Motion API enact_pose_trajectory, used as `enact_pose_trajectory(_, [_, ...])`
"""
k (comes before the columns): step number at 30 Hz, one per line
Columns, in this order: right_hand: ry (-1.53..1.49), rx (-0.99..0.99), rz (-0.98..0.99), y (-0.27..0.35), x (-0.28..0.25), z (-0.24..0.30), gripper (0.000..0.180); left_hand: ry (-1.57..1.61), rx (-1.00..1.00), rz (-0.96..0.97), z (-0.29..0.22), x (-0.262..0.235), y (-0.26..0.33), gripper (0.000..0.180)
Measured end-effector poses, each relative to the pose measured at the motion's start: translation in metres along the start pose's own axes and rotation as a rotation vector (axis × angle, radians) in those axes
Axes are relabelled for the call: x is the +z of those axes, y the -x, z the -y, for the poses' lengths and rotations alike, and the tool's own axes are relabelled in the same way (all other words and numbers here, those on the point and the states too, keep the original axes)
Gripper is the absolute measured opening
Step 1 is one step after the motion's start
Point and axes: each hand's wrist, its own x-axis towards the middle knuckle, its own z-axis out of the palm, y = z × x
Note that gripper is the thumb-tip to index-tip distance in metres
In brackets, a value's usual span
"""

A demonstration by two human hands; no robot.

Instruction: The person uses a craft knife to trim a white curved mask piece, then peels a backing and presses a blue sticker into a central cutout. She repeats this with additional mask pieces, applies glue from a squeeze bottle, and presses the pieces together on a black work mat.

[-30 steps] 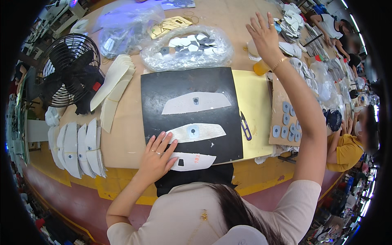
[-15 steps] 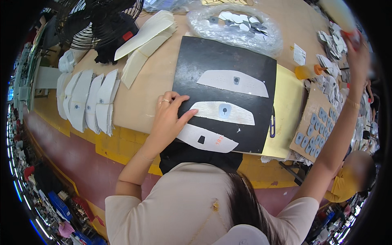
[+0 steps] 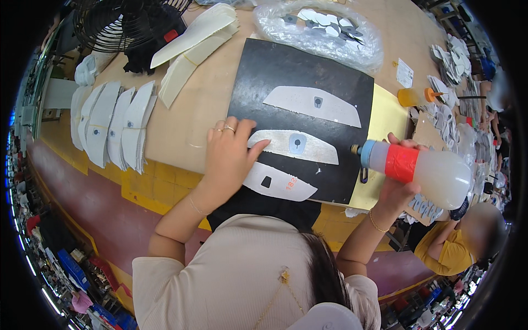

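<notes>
On a black mat (image 3: pixel 242 99) lie three white, curved cut pieces. The middle piece (image 3: pixel 322 152) has a grey-blue patch with a dark keyhole-like mark; my left hand (image 3: pixel 231 148) holds its left end down between thumb and curled fingers. Beyond it sits the upper piece (image 3: pixel 291 97), with a smaller grey patch. Nearest me, the lower piece (image 3: pixel 300 190) has a dark cutout and red marking. My right hand (image 3: pixel 399 179) grips a squeeze bottle (image 3: pixel 443 176) of cloudy liquid, tilted sideways with its nozzle toward the middle piece. A red band wraps the bottle, below a light-blue cap.
Bundled white pieces (image 3: pixel 102 129) stand at the left table edge, near a black fan (image 3: pixel 129 27). A plastic bag (image 3: pixel 360 55) of small patches lies at the back. Right of the mat are yellow sheet material (image 3: pixel 385 104), an orange-topped bottle (image 3: pixel 410 97) and a cardboard (image 3: pixel 426 129) with patches.
My right hand has come from the far right toward the mat, bringing the squeeze bottle down beside the middle piece. My left hand stays at that piece's left end.
</notes>
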Motion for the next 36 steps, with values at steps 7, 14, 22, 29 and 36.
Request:
enact_pose_trajectory(7, [-0.001,-0.059,-0.067,0.012,0.004,-0.003,0.101,-0.075,0.448,0.162,-0.032,0.043,0.012,0.069])
enact_pose_trajectory(14, [-0.158,-0.129,-0.109,0.012,0.013,-0.002,0.1,-0.029,0.429,0.196,-0.027,0.052,0.014,0.071])
enact_pose_trajectory(22, [0.175,-0.112,-0.209,0.028,0.01,-0.002,0.093,0.426,0.169,0.167,-0.024,0.022,0.003,0.057])
enact_pose_trajectory(29, [0.17,-0.118,-0.237,0.026,0.005,0.006,0.097,0.423,0.163,-0.116,0.005,0.007,0.009,0.034])
enact_pose_trajectory(36, [-0.118,-0.024,-0.168,0.015,0.005,-0.01,0.1,0.251,0.365,0.046,0.0,0.014,0.028,0.033])
